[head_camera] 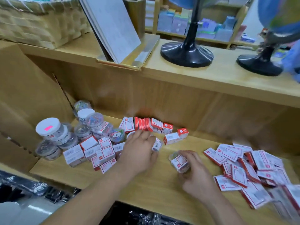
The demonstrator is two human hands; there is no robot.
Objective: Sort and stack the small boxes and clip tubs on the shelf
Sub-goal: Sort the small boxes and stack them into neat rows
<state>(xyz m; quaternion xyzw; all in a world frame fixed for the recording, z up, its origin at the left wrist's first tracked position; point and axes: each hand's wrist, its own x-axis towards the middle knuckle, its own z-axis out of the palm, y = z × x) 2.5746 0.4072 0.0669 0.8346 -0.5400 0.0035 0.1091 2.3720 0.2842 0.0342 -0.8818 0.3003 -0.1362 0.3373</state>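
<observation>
two hands over the shelf, apart, each closed round a clip tub.
right hand (pixel 194 174) grips the near tub (pixel 179 161), a clear one with a red-and-white label, at the middle of the shelf (pixel 154 187). left hand (pixel 139 150) lies palm down just behind it, fingers curled over the far tub (pixel 157 145); motion blur hides how firm that grip is. left of this hand is a heap of small boxes (pixel 94 153), and behind that heap a pile of tubs (pixel 65 135), some stacked, some on their sides, against a cardboard wall. a row of red boxes (pixel 146 124) stands on edge along the back. flat boxes (pixel 243 168) lie scattered and overlapping at the right. on the upper shelf stand two globe bases (pixel 186 54), a leaning board and a woven basket (pixel 40 26).
</observation>
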